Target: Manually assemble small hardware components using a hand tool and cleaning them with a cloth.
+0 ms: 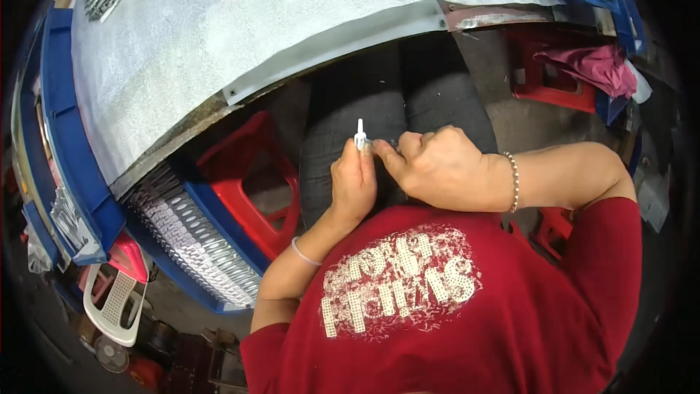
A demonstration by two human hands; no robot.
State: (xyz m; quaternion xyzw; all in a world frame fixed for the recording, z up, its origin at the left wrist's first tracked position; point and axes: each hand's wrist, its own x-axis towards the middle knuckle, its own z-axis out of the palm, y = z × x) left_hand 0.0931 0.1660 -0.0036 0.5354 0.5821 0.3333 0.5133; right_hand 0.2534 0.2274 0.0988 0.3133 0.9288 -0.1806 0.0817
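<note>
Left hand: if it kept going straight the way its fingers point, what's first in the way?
Probably the dark grey trousers over the knees, just beyond the left hand and its small white plastic nozzle-like part. Past them is the grey metal table edge. Depth is unclear.

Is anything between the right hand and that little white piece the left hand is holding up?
Nothing visible. The left hand pinches the small white piece upright above the lap, and the right hand sits right beside it, fingertips close to the left's.
</note>
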